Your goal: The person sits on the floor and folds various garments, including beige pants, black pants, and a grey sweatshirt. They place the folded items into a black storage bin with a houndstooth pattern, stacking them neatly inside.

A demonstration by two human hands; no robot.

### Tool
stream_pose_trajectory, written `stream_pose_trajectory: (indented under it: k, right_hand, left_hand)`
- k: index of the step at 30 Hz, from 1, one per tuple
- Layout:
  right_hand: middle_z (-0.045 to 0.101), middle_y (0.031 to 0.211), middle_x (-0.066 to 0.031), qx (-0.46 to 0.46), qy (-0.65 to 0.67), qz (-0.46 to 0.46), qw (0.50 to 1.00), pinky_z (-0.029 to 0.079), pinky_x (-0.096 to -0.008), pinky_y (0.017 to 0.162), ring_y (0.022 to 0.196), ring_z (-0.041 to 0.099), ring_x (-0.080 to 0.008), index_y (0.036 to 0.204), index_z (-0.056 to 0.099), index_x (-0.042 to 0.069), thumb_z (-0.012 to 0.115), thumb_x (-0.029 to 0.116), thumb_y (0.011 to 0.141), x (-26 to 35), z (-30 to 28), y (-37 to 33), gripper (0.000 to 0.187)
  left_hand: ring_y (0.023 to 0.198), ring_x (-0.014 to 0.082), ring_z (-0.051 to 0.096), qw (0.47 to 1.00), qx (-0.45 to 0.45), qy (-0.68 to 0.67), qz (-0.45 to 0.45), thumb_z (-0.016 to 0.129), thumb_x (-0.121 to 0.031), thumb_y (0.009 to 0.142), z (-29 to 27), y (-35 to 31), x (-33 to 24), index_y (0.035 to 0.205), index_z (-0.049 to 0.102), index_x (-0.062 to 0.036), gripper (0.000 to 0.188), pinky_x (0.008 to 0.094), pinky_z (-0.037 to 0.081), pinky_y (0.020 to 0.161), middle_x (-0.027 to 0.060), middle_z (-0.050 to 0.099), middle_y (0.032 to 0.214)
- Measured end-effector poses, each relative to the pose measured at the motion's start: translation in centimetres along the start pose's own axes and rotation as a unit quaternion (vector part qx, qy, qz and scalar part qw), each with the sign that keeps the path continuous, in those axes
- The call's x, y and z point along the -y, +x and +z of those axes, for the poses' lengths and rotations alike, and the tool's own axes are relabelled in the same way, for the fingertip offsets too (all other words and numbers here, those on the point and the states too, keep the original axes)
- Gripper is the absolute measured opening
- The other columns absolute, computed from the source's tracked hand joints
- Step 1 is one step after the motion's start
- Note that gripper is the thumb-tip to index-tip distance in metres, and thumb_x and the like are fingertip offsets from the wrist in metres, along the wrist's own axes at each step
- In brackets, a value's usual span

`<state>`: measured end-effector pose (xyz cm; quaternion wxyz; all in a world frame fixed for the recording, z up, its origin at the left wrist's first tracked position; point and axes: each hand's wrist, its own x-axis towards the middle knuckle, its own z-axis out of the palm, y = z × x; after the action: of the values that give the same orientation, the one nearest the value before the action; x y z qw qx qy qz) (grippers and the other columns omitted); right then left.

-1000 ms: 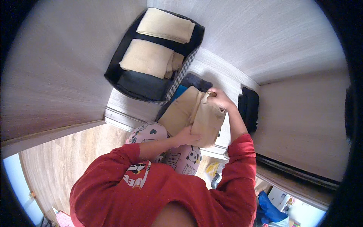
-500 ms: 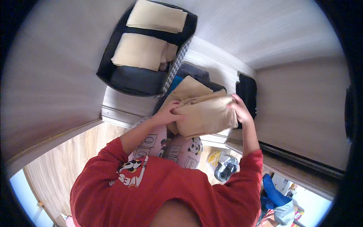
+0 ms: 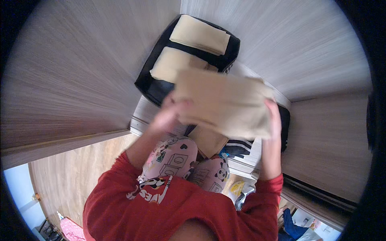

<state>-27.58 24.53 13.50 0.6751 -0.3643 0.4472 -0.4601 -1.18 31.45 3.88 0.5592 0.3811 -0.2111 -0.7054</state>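
A folded beige cloth garment (image 3: 225,104) hangs between my two hands, blurred by motion. My left hand (image 3: 169,114) grips its left end, and my right hand (image 3: 274,118) holds the right end with the fingers along its edge. Beyond it stands a black fabric storage box (image 3: 146,82) with two folded beige cloths inside, one at the far end (image 3: 200,34) and one in the middle (image 3: 173,64). The held garment covers the box's near right corner. Below my hands, another folded beige cloth (image 3: 208,140) lies by my knees.
Light wood-grain panels (image 3: 80,68) enclose the space on both sides. A dark folded item (image 3: 284,126) lies at the right, and black-and-white striped cloth (image 3: 240,147) sits near the ledge. My knees in pink printed trousers (image 3: 177,154) are close to the ledge.
Both hands have lifted the beige garment up and away from the pile, toward the box. Striped cloth now shows beneath it. The whole view has shifted, with the box appearing further right.
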Motion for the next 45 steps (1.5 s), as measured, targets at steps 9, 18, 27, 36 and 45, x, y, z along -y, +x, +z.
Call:
stream_pose_trajectory:
  k: [9,18,27,36,45]
  right_hand:
    - [0.05,0.066,-0.004,-0.082,-0.047,0.012,0.995,0.039,-0.0285,0.041,0.045,0.047,-0.0154,0.084,0.048,0.002,0.053,0.008,0.073,-10.2,7.1,15.9,0.013]
    - [0.035,0.12,-0.0259,-0.13,-0.651,-0.239,0.709,0.035,-0.0524,0.09,0.111,0.04,-0.0399,0.119,0.04,0.004,0.056,0.012,0.075,-13.7,8.8,17.4,0.048]
    - [0.032,0.126,-0.022,-0.085,-0.748,-0.233,0.616,0.029,-0.0599,0.089,0.109,0.031,-0.0528,0.121,0.04,0.01,0.054,0.028,0.076,-20.1,10.9,18.7,0.05]
    - [0.036,0.126,-0.0225,-0.015,-0.699,-0.144,0.701,0.029,-0.0491,0.096,0.114,0.034,-0.0455,0.115,0.048,0.005,0.054,0.028,0.076,-15.4,10.2,18.5,0.045]
    - [0.063,0.088,-0.0122,-0.109,-0.483,-0.134,0.858,0.047,-0.0271,0.071,0.08,0.06,-0.0157,0.098,0.058,0.0,0.052,0.007,0.084,-8.1,-7.6,0.5,0.017]
  left_hand:
    - [0.088,0.0193,0.056,0.943,-0.202,0.225,0.135,0.063,-0.015,0.076,-6.1,11.0,-10.0,0.11,0.046,0.0016,0.041,0.0308,0.045,0.077,0.0125,0.057,0.099]
    - [0.111,0.0358,0.043,0.562,-0.166,0.748,0.312,0.054,-0.02,0.078,-6.6,12.9,-7.2,0.114,0.047,-0.0052,0.04,0.0432,0.035,0.093,0.0202,0.043,0.121]
    - [0.13,0.034,0.013,0.458,-0.06,0.856,0.23,0.038,-0.039,0.088,-9.7,17.9,-3.7,0.129,0.036,-0.0183,0.046,0.0577,0.008,0.101,0.0128,0.024,0.138]
    - [0.131,0.0317,0.009,0.48,-0.036,0.86,0.17,0.033,-0.043,0.089,-11.3,20.8,-3.0,0.132,0.032,-0.0205,0.049,0.0598,0.002,0.099,0.0109,0.021,0.14]
    - [0.127,0.0327,0.023,0.407,0.228,0.821,0.329,0.053,-0.045,0.079,-1.9,15.3,-2.0,0.127,0.036,-0.0144,0.06,0.0578,0.013,0.1,0.0146,0.029,0.135]
